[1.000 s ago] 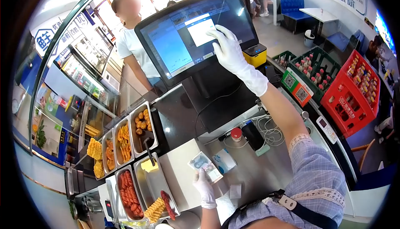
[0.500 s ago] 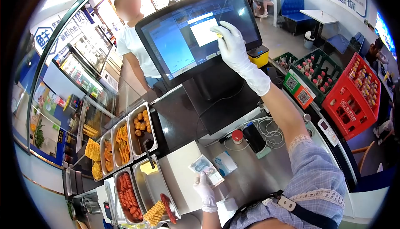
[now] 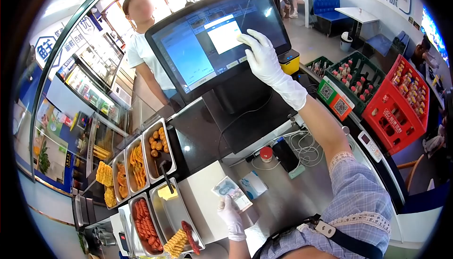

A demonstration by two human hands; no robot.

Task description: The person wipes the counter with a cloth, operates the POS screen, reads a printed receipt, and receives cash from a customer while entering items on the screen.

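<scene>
My left hand, in a white glove, is closed on a few banknotes above the pale counter. The top note shows a blue-green print. My right hand, gloved too, is raised in front of the touchscreen monitor. Its fingers are bent slightly and apart, with nothing visible in them. A fingertip lies over the white pop-up window on the screen; whether it touches the glass I cannot tell. To the right of the notes sits a blue and white tissue box.
Steel trays of food stand at left, one with red sausages, another with brown balls. A phone, red-lidded jar and cables lie right of centre. Bottle crates stand at right. A person stands behind the monitor.
The view has shifted slightly. My right hand's fingers have opened out a little at the screen. The person behind the monitor has turned their head. My left hand still holds the banknotes.
</scene>
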